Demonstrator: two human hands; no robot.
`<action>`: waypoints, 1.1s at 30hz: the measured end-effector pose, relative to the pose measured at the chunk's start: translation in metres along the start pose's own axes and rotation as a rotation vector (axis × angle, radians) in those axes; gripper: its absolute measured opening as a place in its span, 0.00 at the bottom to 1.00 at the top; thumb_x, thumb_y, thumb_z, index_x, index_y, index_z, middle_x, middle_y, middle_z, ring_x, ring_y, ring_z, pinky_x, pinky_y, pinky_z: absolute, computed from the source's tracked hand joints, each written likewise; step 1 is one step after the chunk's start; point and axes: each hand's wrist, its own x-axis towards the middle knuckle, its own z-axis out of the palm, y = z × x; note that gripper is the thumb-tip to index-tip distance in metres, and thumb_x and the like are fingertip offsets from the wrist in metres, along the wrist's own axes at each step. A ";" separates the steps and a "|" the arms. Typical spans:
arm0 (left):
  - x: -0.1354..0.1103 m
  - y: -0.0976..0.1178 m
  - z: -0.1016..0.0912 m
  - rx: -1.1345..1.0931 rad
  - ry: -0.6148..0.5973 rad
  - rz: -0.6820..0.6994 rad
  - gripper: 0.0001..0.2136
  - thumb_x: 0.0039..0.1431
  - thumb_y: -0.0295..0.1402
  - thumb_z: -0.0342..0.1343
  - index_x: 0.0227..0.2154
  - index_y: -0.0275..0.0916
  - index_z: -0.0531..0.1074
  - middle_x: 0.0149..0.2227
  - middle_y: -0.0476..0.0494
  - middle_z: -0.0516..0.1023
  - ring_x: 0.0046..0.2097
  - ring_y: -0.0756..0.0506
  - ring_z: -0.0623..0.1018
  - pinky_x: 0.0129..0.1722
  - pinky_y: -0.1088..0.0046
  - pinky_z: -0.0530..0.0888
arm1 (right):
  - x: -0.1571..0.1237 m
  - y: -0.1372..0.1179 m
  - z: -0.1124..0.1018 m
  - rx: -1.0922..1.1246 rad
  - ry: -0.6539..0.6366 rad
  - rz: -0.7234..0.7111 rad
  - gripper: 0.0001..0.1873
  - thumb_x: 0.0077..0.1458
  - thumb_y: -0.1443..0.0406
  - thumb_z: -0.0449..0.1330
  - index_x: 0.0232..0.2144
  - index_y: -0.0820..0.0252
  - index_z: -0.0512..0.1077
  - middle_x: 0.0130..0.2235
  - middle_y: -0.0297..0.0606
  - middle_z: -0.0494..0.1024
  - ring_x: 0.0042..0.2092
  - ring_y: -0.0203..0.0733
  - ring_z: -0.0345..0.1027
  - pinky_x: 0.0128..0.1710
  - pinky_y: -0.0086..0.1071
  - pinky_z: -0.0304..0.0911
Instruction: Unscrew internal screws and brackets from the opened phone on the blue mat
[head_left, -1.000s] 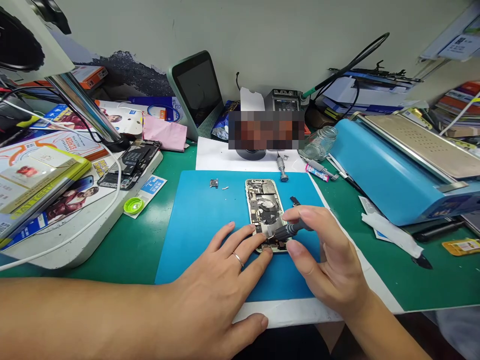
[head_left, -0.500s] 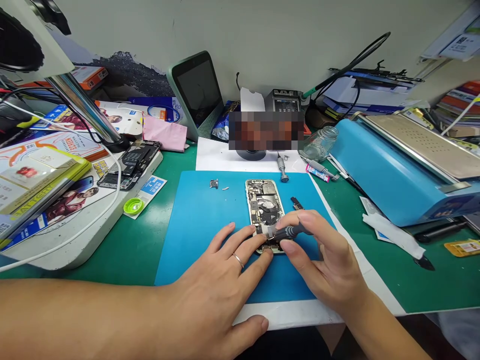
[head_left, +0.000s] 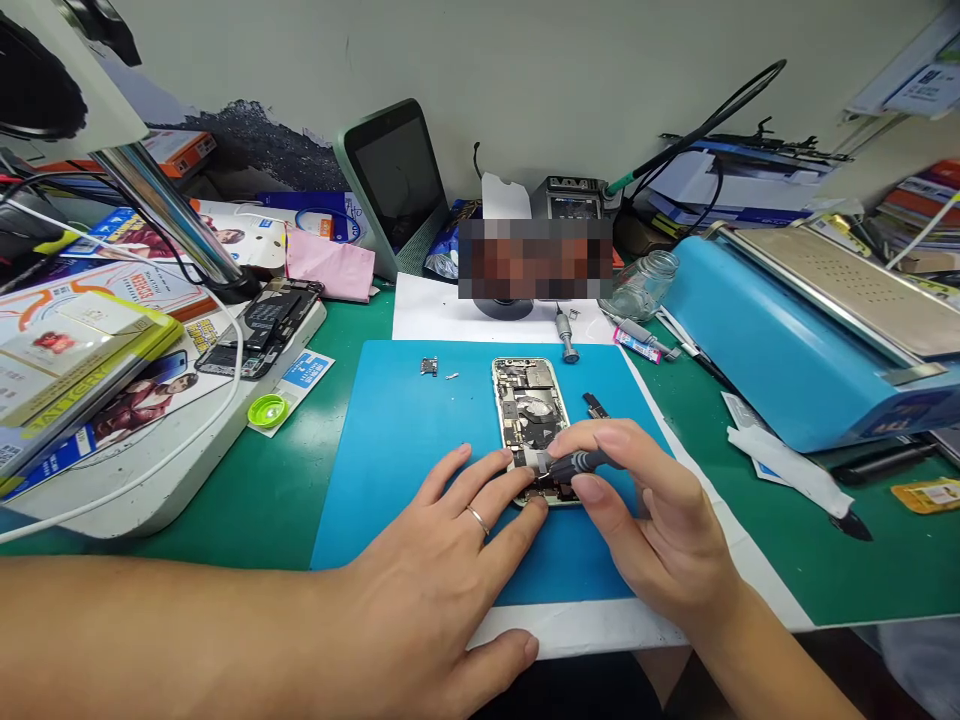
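An opened phone [head_left: 534,412] with bare inner parts lies on a blue mat [head_left: 405,430]. My left hand [head_left: 454,540] rests on the mat, fingers spread, with its fingertips at the phone's lower left edge. In my right hand [head_left: 660,510] a small dark grey screwdriver [head_left: 581,463] is held between finger and thumb, tilted over the lower part of the phone; its tip is too small to make out. A small dark part [head_left: 595,405] lies right of the phone. Left of the phone lie a small metal part [head_left: 428,367] and a tiny piece [head_left: 451,376].
A second grey screwdriver [head_left: 566,335] stands at the mat's back edge. A glass jar [head_left: 641,285] and a large blue machine [head_left: 795,340] are at the right. On the left, a white stand base [head_left: 172,470] carries boxes and another opened phone [head_left: 262,325].
My right thumb has shifted slightly to the right along the screwdriver. My left hand and the phone stay in place; the view has moved very slightly.
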 end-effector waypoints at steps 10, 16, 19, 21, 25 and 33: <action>-0.001 0.000 0.000 0.004 -0.003 -0.003 0.36 0.66 0.44 0.58 0.72 0.32 0.56 0.74 0.28 0.55 0.75 0.27 0.54 0.72 0.33 0.53 | -0.001 0.000 0.001 -0.029 0.031 0.011 0.39 0.63 0.80 0.59 0.69 0.45 0.59 0.52 0.42 0.81 0.49 0.47 0.80 0.48 0.49 0.78; -0.002 -0.001 0.003 0.011 0.001 -0.001 0.37 0.66 0.44 0.58 0.72 0.32 0.55 0.75 0.29 0.54 0.75 0.28 0.54 0.72 0.34 0.53 | -0.002 0.000 0.001 -0.050 0.023 -0.006 0.38 0.64 0.79 0.59 0.69 0.46 0.59 0.53 0.43 0.81 0.49 0.48 0.80 0.47 0.48 0.78; -0.003 -0.001 0.004 0.017 0.008 0.002 0.37 0.66 0.45 0.58 0.72 0.33 0.54 0.75 0.29 0.54 0.75 0.28 0.54 0.72 0.34 0.53 | -0.004 0.002 0.005 -0.053 0.030 -0.026 0.40 0.63 0.79 0.60 0.71 0.48 0.57 0.54 0.45 0.81 0.47 0.46 0.79 0.48 0.48 0.78; -0.003 -0.001 0.005 0.019 0.010 0.001 0.37 0.66 0.45 0.57 0.72 0.34 0.54 0.74 0.29 0.55 0.75 0.28 0.54 0.72 0.34 0.52 | -0.006 0.002 0.007 -0.064 0.041 -0.028 0.43 0.61 0.80 0.61 0.72 0.50 0.55 0.54 0.45 0.80 0.46 0.45 0.79 0.50 0.48 0.77; -0.004 -0.001 0.007 0.020 0.025 -0.002 0.36 0.67 0.45 0.57 0.72 0.34 0.55 0.74 0.27 0.54 0.75 0.28 0.53 0.72 0.35 0.52 | -0.005 -0.001 0.007 -0.035 0.077 -0.041 0.48 0.58 0.83 0.62 0.73 0.50 0.54 0.51 0.43 0.80 0.48 0.46 0.81 0.50 0.45 0.79; -0.006 -0.002 0.009 0.016 0.071 0.005 0.36 0.66 0.44 0.58 0.72 0.36 0.54 0.74 0.27 0.54 0.76 0.29 0.52 0.72 0.35 0.53 | 0.002 -0.009 0.003 0.084 0.227 0.066 0.39 0.55 0.82 0.65 0.63 0.51 0.64 0.43 0.37 0.81 0.41 0.42 0.83 0.46 0.39 0.80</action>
